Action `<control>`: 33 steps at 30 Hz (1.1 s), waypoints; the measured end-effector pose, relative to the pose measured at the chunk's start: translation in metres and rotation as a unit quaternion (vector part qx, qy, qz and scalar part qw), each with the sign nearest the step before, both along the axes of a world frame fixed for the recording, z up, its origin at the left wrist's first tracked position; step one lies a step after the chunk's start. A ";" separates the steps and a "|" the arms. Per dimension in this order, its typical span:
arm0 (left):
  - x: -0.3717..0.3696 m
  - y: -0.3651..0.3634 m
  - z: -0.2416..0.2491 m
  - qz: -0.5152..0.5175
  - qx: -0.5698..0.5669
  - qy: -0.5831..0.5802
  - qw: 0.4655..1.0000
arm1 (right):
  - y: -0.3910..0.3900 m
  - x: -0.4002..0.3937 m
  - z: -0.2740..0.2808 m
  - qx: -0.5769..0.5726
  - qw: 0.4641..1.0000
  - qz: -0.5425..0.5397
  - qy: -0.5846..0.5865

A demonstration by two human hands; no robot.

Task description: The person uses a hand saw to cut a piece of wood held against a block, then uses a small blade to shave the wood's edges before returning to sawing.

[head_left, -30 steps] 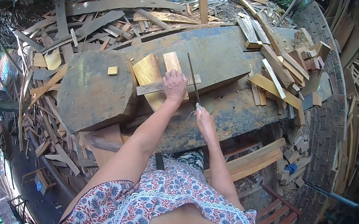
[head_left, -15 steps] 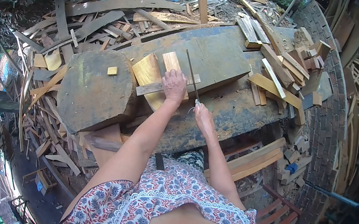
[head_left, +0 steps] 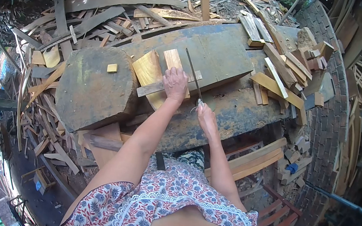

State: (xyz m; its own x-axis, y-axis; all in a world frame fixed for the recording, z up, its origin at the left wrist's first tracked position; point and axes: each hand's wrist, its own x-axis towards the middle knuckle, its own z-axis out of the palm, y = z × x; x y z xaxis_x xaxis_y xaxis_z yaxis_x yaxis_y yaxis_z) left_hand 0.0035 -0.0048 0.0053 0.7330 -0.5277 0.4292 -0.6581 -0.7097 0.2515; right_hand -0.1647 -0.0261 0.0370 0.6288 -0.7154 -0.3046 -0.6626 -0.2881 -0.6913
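My left hand [head_left: 175, 84] presses down with bent fingers on a thin grey wood strip [head_left: 151, 89] and a pale wood block [head_left: 172, 59]. The strip lies across the block on top of a large dark beam [head_left: 216, 56]. In my right hand [head_left: 206, 117] is the handle of a saw [head_left: 193, 71], its narrow blade pointing up and away over the beam, beside the right end of the strip. A wider yellowish board [head_left: 147, 68] lies tilted just left of the block, partly under the strip.
A thick dark stump [head_left: 95, 88] at the left bears a small yellow wood cube [head_left: 112, 68]. Offcuts [head_left: 287, 72] are heaped at the bench's right end. Scrap wood [head_left: 127, 0] lies behind and left; a brick edge [head_left: 330, 128] curves along the right.
The saw and my right hand have shifted very slightly relative to the strip. My left hand keeps its hold, and the whole view has moved a little.
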 end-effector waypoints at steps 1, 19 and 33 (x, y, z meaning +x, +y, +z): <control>0.000 0.000 0.000 0.001 -0.004 -0.002 1.000 | 0.002 0.000 0.001 -0.001 1.000 -0.001 0.000; -0.001 0.001 0.003 -0.003 0.008 0.013 1.000 | 0.004 0.000 0.010 0.021 1.000 -0.009 0.008; -0.001 0.000 0.001 -0.012 0.003 0.015 1.000 | 0.003 0.018 -0.002 -0.029 1.000 0.002 -0.006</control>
State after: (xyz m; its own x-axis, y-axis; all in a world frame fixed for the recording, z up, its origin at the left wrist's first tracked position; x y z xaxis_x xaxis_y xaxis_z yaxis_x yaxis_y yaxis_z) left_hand 0.0024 -0.0045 0.0058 0.7329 -0.5477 0.4036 -0.6670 -0.6953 0.2676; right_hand -0.1464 -0.0233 0.0354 0.6348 -0.7293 -0.2552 -0.6531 -0.3300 -0.6815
